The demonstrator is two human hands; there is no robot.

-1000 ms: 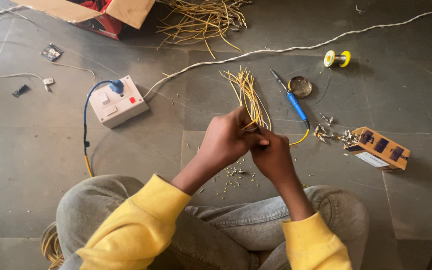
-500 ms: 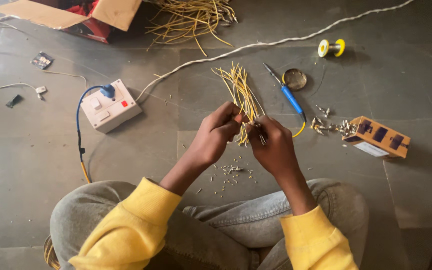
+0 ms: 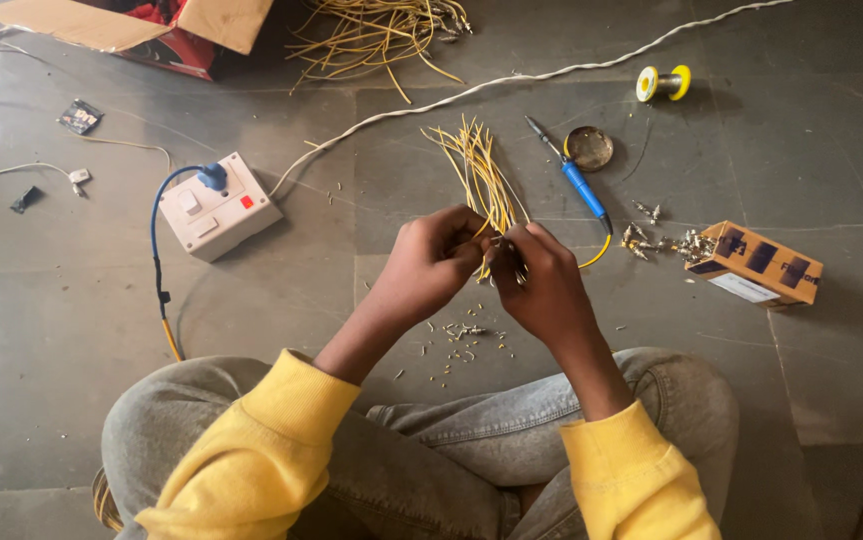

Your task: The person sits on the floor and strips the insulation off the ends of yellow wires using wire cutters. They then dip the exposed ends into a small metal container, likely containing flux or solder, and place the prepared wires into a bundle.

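grey stone floor [image 3: 71, 330] under me. my left hand [image 3: 431, 265] and right hand [image 3: 541, 285] both pinch the yellow wire bundle [image 3: 481, 175]. blue soldering iron [image 3: 581, 185] lies just beside.

A white switch box [image 3: 216, 207] sits on the grey floor. Well right of it lie a blue-handled soldering iron [image 3: 579, 183], a round tin [image 3: 589, 148], a yellow spool [image 3: 662, 83] and a small carton [image 3: 759, 264]. Above it lies an open cardboard box [image 3: 141, 25].

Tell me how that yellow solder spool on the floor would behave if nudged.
The solder spool lies on its side on the flat floor, so it would probably roll. It looks small, likely light. Nothing touches it, so little would stop it.
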